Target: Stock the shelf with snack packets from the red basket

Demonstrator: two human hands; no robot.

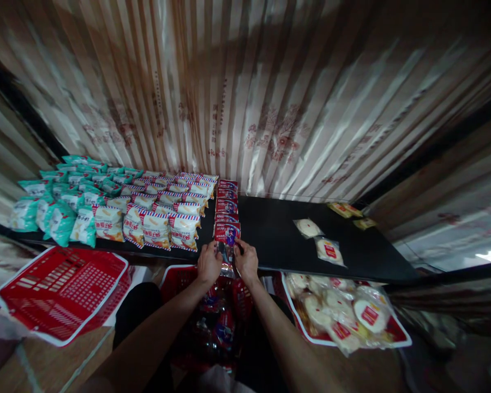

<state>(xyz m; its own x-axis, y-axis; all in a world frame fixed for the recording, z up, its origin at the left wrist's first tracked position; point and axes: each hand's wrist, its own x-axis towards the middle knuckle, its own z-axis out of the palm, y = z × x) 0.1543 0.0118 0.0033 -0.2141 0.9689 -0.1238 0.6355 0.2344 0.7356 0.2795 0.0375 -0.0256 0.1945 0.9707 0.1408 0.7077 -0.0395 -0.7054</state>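
Observation:
My left hand [209, 263] and my right hand [246, 261] both grip a red snack packet [226, 233] at the near edge of a black shelf [278, 240]. The packet ends a row of matching red packets [227, 199] that runs toward the back. Both hands have their fingers closed round the packet's lower corners. Below my hands sits a red basket [180, 275] filled with more dark red packets [219, 325].
Rows of red-and-blue-striped white packets [163, 213] and teal packets [61, 202] fill the shelf's left side. Two clear-wrapped round cakes [329, 251] and yellow packets [346, 210] lie at right. An empty red basket [61, 295] sits at left, a basket of round cakes [343, 316] at right. A patterned curtain [249, 98] hangs behind.

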